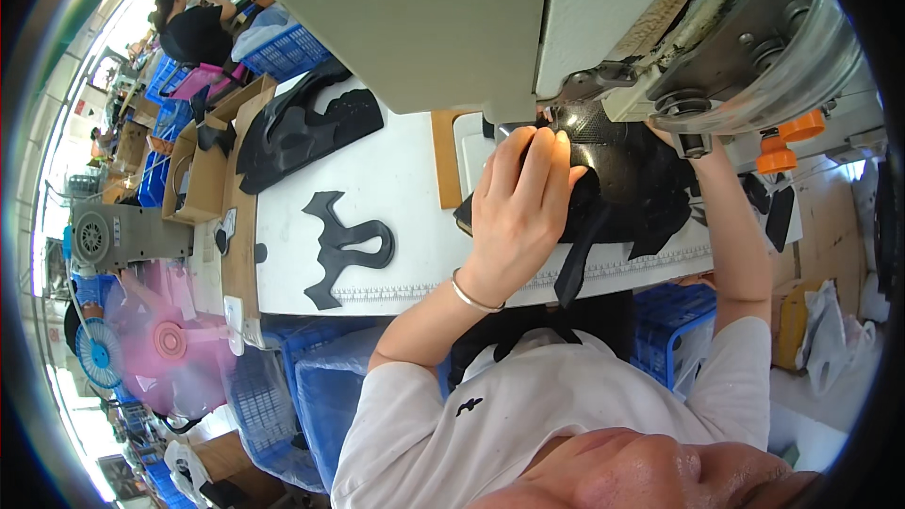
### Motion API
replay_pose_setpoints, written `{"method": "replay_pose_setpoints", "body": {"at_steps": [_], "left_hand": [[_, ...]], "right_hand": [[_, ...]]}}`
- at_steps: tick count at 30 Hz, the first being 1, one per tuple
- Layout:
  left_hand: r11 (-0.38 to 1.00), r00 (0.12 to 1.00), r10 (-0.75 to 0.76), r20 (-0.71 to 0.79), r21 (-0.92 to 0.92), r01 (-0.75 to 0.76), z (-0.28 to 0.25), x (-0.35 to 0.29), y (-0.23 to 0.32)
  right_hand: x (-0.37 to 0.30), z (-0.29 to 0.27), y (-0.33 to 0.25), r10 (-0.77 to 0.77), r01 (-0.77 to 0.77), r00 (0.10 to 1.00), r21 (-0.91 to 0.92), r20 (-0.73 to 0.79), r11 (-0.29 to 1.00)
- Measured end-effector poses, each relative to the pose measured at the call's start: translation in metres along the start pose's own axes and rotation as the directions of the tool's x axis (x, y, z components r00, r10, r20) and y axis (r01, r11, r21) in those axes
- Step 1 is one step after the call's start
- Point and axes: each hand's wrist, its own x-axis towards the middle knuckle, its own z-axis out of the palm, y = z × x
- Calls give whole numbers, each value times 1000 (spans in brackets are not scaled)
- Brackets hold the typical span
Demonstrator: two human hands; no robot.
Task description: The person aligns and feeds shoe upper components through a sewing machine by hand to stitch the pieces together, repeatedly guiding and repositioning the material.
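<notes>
Under the sewing machine head (405, 19) lies a black piece that looks like a shoe upper (613, 170), its lit top shiny and perforated. A loose black strap (582, 259) hangs from it toward me. My left hand (528, 203) presses on its left side, fingers bent and close together beside the machine's needle area. From the right, my right hand (702, 153) reaches to the piece's far right side; its fingers are hidden behind the material and machine parts. A flat black cut piece (344, 247) with a loop and pointed edges lies left of my left hand.
A stack of black pieces (306, 127) lies on the white table (405, 160). A ruler strip (405, 293) runs along the front edge. Orange knobs (776, 153) hang at right. A pink fan (170, 339), cardboard box (198, 184) and blue crates stand left; another person (196, 33) sits beyond.
</notes>
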Motion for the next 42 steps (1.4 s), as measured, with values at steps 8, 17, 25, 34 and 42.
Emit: {"method": "replay_pose_setpoints", "body": {"at_steps": [8,17,25,34,42], "left_hand": [[994,989,-112,-100,-23,110,6,-15,1],[754,816,-575,-52,-420,505,8,-20,3],[660,789,-613,37,-525,537,10,-21,0],[566,759,-645,85,-615,549,9,-21,-3],[480,716,-681,154,-646,594,5,-19,-2]], "right_hand": [[-82,-26,28,168,-318,938,557,305,767],[-71,-35,-10,164,-44,973,571,-162,820],[-116,17,-40,191,-272,957,899,217,342],[-111,17,-23,89,-265,964,895,250,357],[-111,24,-34,95,-111,992,936,83,335]]}}
